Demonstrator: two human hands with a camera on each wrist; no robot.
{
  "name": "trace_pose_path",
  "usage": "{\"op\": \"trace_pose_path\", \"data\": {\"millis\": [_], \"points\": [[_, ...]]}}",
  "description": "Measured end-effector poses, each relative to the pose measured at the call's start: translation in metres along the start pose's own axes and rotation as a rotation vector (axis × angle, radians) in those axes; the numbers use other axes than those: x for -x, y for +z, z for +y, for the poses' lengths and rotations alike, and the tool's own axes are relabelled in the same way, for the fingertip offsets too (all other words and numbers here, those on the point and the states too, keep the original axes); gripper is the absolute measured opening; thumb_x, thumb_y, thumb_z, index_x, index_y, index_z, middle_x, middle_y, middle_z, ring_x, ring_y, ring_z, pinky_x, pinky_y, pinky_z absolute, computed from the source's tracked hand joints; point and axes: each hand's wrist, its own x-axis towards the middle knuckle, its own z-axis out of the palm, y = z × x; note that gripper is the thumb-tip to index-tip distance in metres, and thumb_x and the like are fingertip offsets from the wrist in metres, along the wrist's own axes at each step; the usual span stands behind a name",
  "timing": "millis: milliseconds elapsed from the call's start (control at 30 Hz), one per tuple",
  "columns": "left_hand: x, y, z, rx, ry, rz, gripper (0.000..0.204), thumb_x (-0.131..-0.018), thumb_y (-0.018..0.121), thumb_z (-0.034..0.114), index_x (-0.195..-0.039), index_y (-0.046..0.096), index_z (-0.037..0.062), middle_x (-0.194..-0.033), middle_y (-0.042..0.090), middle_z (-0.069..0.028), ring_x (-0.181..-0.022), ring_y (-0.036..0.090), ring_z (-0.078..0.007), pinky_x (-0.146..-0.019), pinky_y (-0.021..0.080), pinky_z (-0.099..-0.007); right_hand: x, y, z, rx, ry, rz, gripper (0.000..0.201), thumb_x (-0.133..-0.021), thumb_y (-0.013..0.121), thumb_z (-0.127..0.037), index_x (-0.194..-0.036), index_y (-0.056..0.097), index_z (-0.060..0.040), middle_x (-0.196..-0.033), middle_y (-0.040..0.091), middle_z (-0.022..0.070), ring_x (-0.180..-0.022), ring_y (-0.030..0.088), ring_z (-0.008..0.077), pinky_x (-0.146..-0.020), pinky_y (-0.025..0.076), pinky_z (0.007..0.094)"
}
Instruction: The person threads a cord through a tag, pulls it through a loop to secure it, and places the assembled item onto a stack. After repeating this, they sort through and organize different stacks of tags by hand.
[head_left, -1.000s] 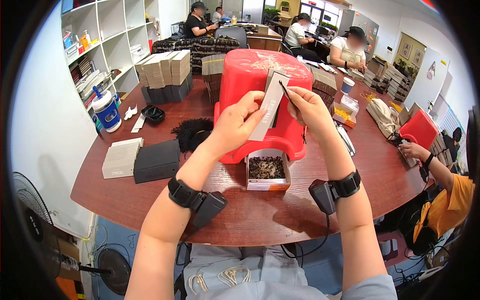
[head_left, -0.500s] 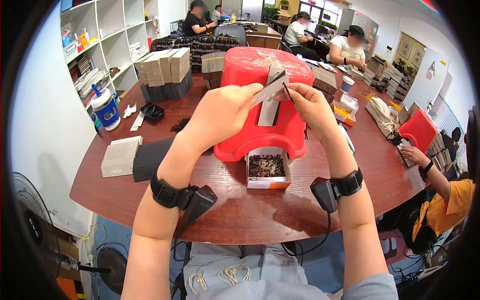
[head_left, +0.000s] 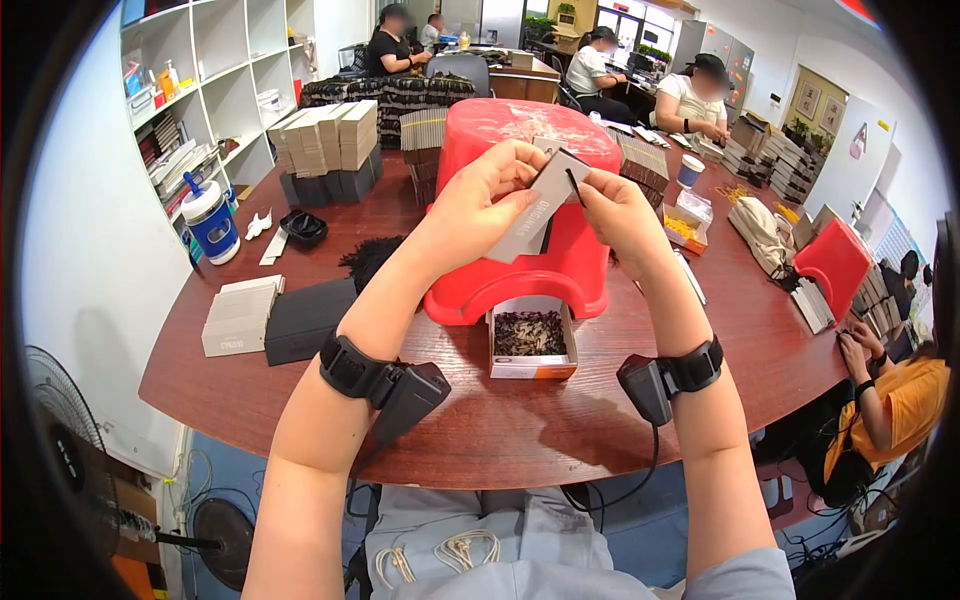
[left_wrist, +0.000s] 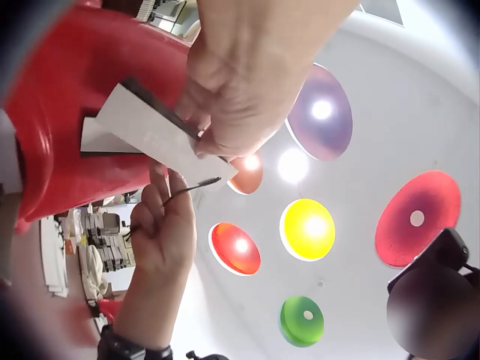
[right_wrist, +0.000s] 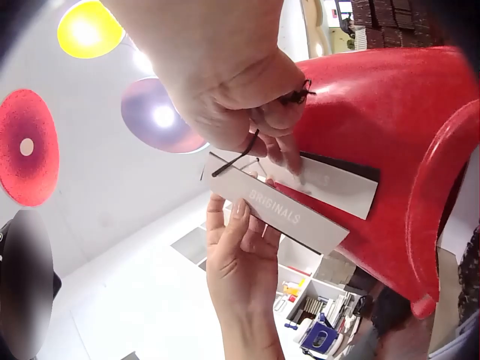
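Observation:
My left hand (head_left: 485, 205) holds a pale grey hang tag (head_left: 533, 212) printed ORIGINALS, tilted in front of a red plastic stool (head_left: 480, 150). Through the tag's upper end passes a thin black cord (head_left: 572, 182). My right hand (head_left: 622, 212) pinches that cord close beside the tag. In the right wrist view, the cord's dark tip (right_wrist: 217, 172) lies across the tag's end, with the left thumb (right_wrist: 240, 210) on its printed face. A second grey tag (right_wrist: 352, 187) rests against the stool behind it. My right fingertips are partly hidden there.
Beneath the stool's arch sits a small box (head_left: 535, 370) of dark and tan bits. Stacked tags (head_left: 240, 315), a black stack (head_left: 310, 320) and black cords (head_left: 370, 262) lie to the left. A blue-white cup (head_left: 212, 225) stands farther left. Other people work around the table.
My left hand turned over with the tag, then turned back, so its printed face shows again at a slant. My right hand stays by the tag's end with the cord.

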Motion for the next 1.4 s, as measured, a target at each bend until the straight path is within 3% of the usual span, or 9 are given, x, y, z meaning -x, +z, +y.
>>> {"op": "trace_pose_path", "data": {"millis": [567, 700, 800, 900, 1000, 1033, 1200, 1267, 1400], "points": [[0.031, -0.005, -0.009, -0.06, -0.153, -0.12, 0.02, -0.079, 0.043, -0.005, -0.098, 0.043, -0.0001, -0.084, 0.052, -0.0031, -0.08, 0.05, -0.0068, -0.072, 0.04, -0.0199, -0.014, -0.008, 0.006, 0.134, -0.347, 0.049, 0.018, -0.078, 0.057, -0.018, -0.077, 0.06, 0.0, -0.067, 0.057, -0.0011, -0.063, 0.048, 0.0039, -0.061, 0.04, 0.0189], [0.044, -0.001, -0.011, -0.028, -0.24, -0.152, 0.02, -0.08, 0.044, -0.004, -0.099, 0.043, -0.0001, -0.084, 0.052, -0.0034, -0.081, 0.05, -0.0078, -0.074, 0.04, -0.0216, -0.005, -0.025, -0.01, -0.388, -0.273, -0.038, 0.011, -0.078, 0.047, -0.013, -0.074, 0.051, -0.0033, -0.075, 0.051, 0.0036, -0.075, 0.049, 0.0118, -0.071, 0.04, 0.0271], [0.052, 0.003, -0.013, 0.034, -0.232, -0.156, 0.02, -0.08, 0.046, -0.001, -0.1, 0.043, 0.0004, -0.086, 0.053, -0.0042, -0.083, 0.051, -0.0087, -0.076, 0.04, -0.0231, -0.006, -0.039, -0.005, -1.115, -0.19, -0.47, 0.01, -0.079, 0.041, -0.009, -0.076, 0.048, -0.0027, -0.077, 0.048, 0.0059, -0.072, 0.048, 0.0145, -0.073, 0.041, 0.0313], [0.056, 0.006, -0.011, 0.142, -0.245, -0.103, 0.022, -0.08, 0.048, 0.001, -0.102, 0.044, 0.0018, -0.088, 0.055, -0.0047, -0.083, 0.051, -0.0091, -0.075, 0.041, -0.0232, 0.006, -0.035, 0.001, -1.301, -0.162, -0.425, 0.015, -0.079, 0.04, -0.008, -0.087, 0.049, -0.0006, -0.09, 0.053, 0.0099, -0.069, 0.05, 0.0124, -0.068, 0.043, 0.0277], [0.057, 0.008, -0.001, 0.241, -0.32, -0.047, 0.025, -0.079, 0.049, 0.001, -0.103, 0.044, 0.0022, -0.088, 0.056, -0.0048, -0.08, 0.053, -0.0083, -0.07, 0.042, -0.0208, 0.021, -0.029, 0.002, -0.979, -0.279, -0.335, 0.026, -0.079, 0.04, -0.006, -0.103, 0.046, 0.0013, -0.11, 0.049, 0.0148, -0.059, 0.05, 0.0089, -0.056, 0.044, 0.0211], [0.058, 0.008, -0.002, 0.24, -0.322, -0.047, 0.025, -0.079, 0.049, 0.001, -0.103, 0.044, 0.0022, -0.088, 0.056, -0.0048, -0.08, 0.053, -0.0083, -0.07, 0.042, -0.0208, 0.028, -0.021, 0.005, -0.619, -0.366, -0.203, 0.036, -0.078, 0.04, -0.001, -0.114, 0.041, -0.0001, -0.122, 0.039, 0.018, -0.05, 0.049, 0.0057, -0.045, 0.041, 0.0155], [0.065, 0.015, -0.001, 0.31, -0.488, -0.045, 0.026, -0.078, 0.051, 0.002, -0.103, 0.045, 0.0024, -0.088, 0.057, -0.005, -0.075, 0.054, -0.0065, -0.059, 0.044, -0.0177, 0.06, 0.009, 0.005, 0.429, -0.438, -0.098, 0.033, -0.066, 0.061, 0.002, -0.099, 0.057, -0.0044, -0.09, 0.062, 0.0002, -0.05, 0.05, 0.0025, -0.046, 0.041, 0.0157], [0.066, 0.018, -0.002, 0.313, -0.483, -0.082, 0.026, -0.078, 0.051, 0.002, -0.103, 0.045, 0.0025, -0.085, 0.057, -0.0044, -0.074, 0.054, -0.0065, -0.058, 0.044, -0.0182, 0.059, 0.012, 0.013, 0.425, -0.496, -0.049, 0.028, -0.068, 0.059, 0.003, -0.096, 0.059, -0.0038, -0.082, 0.064, 0.0011, -0.059, 0.055, 0.003, -0.051, 0.043, 0.0161], [0.071, 0.013, -0.011, 0.207, -0.433, -0.184, 0.024, -0.078, 0.051, 0.002, -0.102, 0.045, 0.0023, -0.084, 0.056, -0.0038, -0.073, 0.053, -0.006, -0.058, 0.043, -0.0181, 0.046, -0.005, 0.008, -0.188, -0.364, 0.134, 0.008, -0.074, 0.056, 0.001, -0.082, 0.057, 0.0016, -0.08, 0.062, 0.0106, -0.068, 0.059, 0.0095, -0.055, 0.048, 0.0198]]}}
